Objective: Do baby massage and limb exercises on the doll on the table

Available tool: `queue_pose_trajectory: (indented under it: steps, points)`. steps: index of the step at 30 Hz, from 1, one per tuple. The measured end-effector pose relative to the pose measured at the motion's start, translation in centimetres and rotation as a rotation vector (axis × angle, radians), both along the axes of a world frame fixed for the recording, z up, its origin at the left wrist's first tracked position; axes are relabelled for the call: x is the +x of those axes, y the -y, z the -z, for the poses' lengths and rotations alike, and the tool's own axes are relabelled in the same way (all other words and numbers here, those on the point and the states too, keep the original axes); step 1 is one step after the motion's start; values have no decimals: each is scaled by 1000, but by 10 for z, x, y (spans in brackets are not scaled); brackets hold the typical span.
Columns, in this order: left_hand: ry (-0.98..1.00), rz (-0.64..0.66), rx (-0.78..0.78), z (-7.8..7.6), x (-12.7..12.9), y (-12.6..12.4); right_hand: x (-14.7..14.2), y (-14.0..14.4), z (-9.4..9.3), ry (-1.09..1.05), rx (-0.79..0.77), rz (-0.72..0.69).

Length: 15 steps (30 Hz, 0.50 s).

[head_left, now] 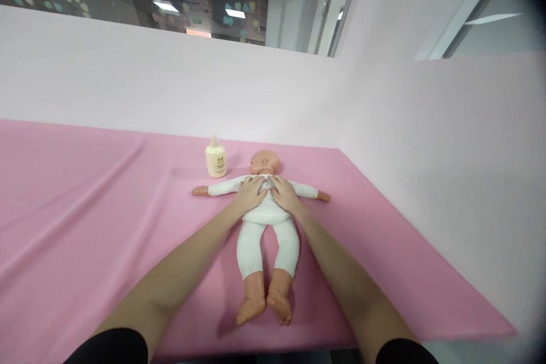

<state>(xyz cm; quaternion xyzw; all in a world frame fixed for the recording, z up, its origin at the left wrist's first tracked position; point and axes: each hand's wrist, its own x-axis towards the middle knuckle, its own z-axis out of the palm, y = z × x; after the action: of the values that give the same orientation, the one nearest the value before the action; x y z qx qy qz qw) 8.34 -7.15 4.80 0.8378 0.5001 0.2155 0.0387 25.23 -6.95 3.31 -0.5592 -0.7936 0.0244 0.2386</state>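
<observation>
Step in hand: chest massage. Left hand (252,193) and right hand (285,193), fingers spread flat, on baby doll (268,239) near pink table's (85,193) far edge; next judged outward strokes

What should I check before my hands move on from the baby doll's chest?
1. Left hand flat on the baby doll's chest: ok.
2. Right hand flat on the chest beside it: ok.
3. Doll on its back, arms spread, on the pink cloth: ok.
4. Lotion bottle upright, apart from the doll: ok.
5. Bottle cap shut: cannot tell.
</observation>
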Motion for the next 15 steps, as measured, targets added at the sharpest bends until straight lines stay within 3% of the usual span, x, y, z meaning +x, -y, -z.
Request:
queue_pose_trajectory:
  steps: [15]
  points:
    - [-26, -28, 10, 19, 1, -12, -12, 8, 4, 21, -119, 174]
